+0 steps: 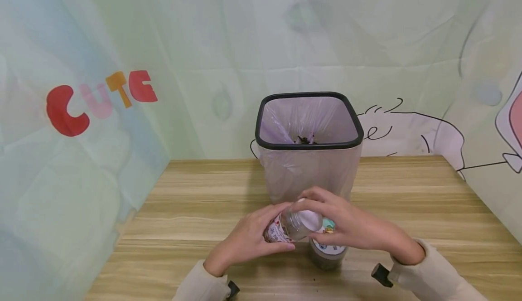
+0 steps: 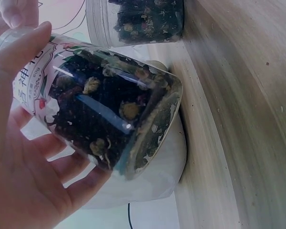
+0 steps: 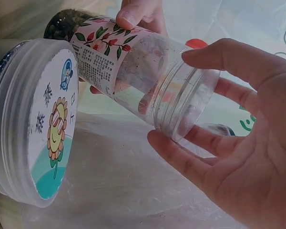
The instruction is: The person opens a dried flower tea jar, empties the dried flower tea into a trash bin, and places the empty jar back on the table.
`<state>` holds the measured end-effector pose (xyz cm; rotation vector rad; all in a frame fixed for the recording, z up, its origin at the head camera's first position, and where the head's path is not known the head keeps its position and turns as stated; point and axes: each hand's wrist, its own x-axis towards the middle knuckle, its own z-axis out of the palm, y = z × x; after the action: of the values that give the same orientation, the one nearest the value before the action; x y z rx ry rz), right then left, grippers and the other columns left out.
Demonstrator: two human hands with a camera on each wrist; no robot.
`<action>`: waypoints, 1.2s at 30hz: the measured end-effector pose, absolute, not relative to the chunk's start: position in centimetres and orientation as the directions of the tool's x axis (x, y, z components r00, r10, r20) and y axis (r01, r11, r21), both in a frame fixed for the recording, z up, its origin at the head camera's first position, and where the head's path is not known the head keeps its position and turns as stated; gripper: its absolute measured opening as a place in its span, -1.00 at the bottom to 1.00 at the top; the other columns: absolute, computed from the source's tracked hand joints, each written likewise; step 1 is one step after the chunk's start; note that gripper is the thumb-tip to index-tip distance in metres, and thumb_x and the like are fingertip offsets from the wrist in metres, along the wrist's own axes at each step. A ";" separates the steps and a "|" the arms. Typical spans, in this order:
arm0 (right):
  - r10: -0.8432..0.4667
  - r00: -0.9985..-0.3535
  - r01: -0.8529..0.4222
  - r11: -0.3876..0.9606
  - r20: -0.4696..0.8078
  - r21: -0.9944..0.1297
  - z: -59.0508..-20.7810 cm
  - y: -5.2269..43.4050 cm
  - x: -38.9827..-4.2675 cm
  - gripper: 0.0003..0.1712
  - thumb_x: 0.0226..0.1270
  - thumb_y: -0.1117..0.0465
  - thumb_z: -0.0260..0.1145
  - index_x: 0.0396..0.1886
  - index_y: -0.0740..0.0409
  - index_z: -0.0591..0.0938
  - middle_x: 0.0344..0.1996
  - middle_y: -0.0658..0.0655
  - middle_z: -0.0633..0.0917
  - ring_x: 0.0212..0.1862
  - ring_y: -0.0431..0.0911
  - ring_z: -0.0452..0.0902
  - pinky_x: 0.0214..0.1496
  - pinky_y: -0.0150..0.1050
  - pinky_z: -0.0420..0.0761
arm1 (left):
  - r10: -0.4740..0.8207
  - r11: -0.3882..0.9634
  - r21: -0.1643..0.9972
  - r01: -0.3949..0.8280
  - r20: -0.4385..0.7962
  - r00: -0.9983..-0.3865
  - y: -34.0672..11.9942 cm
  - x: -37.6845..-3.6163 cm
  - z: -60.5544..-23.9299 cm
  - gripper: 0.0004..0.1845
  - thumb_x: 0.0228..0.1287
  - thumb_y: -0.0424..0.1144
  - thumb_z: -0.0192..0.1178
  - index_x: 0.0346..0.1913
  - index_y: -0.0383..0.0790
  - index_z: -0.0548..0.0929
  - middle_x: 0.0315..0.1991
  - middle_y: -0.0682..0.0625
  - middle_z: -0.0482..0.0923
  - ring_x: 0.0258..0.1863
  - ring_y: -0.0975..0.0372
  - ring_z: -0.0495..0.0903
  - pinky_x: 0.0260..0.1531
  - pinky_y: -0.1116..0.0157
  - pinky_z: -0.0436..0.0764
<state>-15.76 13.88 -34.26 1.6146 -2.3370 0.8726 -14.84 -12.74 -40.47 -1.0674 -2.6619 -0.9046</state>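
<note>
My left hand [image 1: 257, 233] grips a clear plastic jar [image 2: 100, 100] of dried flower tea, tilted in the air in front of the bin. Its floral label shows red blossoms, and dark leaves with pale yellow buds lie toward its base. My right hand [image 3: 238, 119] curls its thumb and fingers around the clear ridged top end. Just below the right hand, a second jar [image 1: 328, 258] stands on the table. Its lid [image 3: 55, 124] carries a sunflower sticker, and dark dried contents show through its side in the left wrist view.
Behind the hands stands a waste bin [image 1: 310, 174] with a black rim and a clear liner, dark scraps inside. Small dark crumbs lie on the wooden table [image 1: 195, 201] near its front. A printed cloth backdrop [image 1: 204, 42] hangs behind.
</note>
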 end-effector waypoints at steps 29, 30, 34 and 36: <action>-0.774 -0.450 -0.869 0.265 0.445 -0.418 -34.2 14.0 -15.9 -0.45 0.24 0.11 0.47 0.22 -0.02 0.54 0.05 -0.07 0.48 -0.02 -0.21 0.47 -0.11 -0.25 0.62 | 0.596 0.578 0.440 0.687 0.348 -0.724 -12.6 -15.0 -40.8 -0.11 0.11 0.27 0.39 0.47 0.05 0.35 0.22 0.11 0.53 0.06 0.32 0.54 -0.01 0.21 0.59; -0.776 -0.442 -0.874 0.259 0.449 -0.412 -34.2 14.0 -15.9 -0.45 0.23 0.11 0.48 0.22 -0.02 0.54 0.06 -0.06 0.48 -0.01 -0.20 0.47 -0.10 -0.25 0.62 | 0.596 0.579 0.440 0.687 0.347 -0.724 -12.6 -15.0 -40.8 -0.12 0.11 0.28 0.38 0.46 0.06 0.35 0.22 0.12 0.53 0.06 0.33 0.54 -0.01 0.21 0.59; -0.786 -0.408 -0.891 0.233 0.465 -0.388 -34.2 14.1 -16.0 -0.43 0.17 0.18 0.50 0.19 -0.02 0.55 0.08 -0.03 0.48 0.03 -0.16 0.45 -0.08 -0.23 0.62 | 0.595 0.581 0.440 0.685 0.345 -0.726 -12.6 -14.9 -40.9 -0.14 0.12 0.30 0.36 0.46 0.10 0.36 0.20 0.15 0.53 0.04 0.35 0.54 -0.03 0.22 0.59; -0.791 -0.396 -0.897 0.225 0.466 -0.380 -34.3 14.2 -16.0 -0.41 0.14 0.23 0.50 0.18 -0.03 0.55 0.10 -0.02 0.47 0.07 -0.14 0.43 -0.05 -0.20 0.62 | 0.594 0.582 0.443 0.682 0.342 -0.728 -12.6 -14.9 -40.9 -0.14 0.12 0.31 0.36 0.45 0.12 0.36 0.18 0.16 0.54 0.03 0.36 0.54 -0.04 0.23 0.59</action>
<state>-15.98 14.15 -34.26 1.6162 -2.3174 0.9086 -14.95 -12.60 -40.86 -1.0778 -2.6517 -0.8444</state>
